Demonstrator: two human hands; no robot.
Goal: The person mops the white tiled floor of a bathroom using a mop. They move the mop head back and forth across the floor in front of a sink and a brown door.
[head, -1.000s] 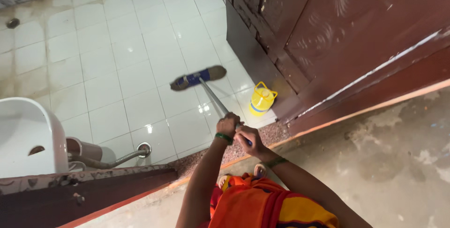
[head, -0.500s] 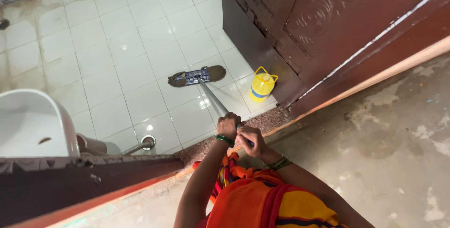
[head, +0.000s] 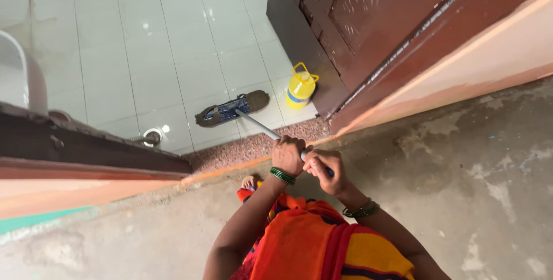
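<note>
Both my hands grip the metal handle (head: 256, 124) of a flat mop. My left hand (head: 286, 155) is closed around the shaft, and my right hand (head: 326, 170) holds the end just behind it. The mop head (head: 231, 108), blue with brown fringes, lies flat on the white tiled floor (head: 144, 44) close to the speckled threshold (head: 253, 147). A yellow plastic jug (head: 300, 87) stands on the tiles right of the mop head, against the dark red door (head: 368, 9). Green bangles sit on both wrists.
A white toilet bowl (head: 20, 75) is at the far left, with a floor drain and hose (head: 151, 137) near the door frame (head: 86, 147). I stand on a rough concrete floor (head: 449, 188) outside the doorway. My orange garment fills the bottom centre.
The mop head has been drawn back across the tiles toward the threshold. The view has shifted away from the room, so more of the concrete floor shows.
</note>
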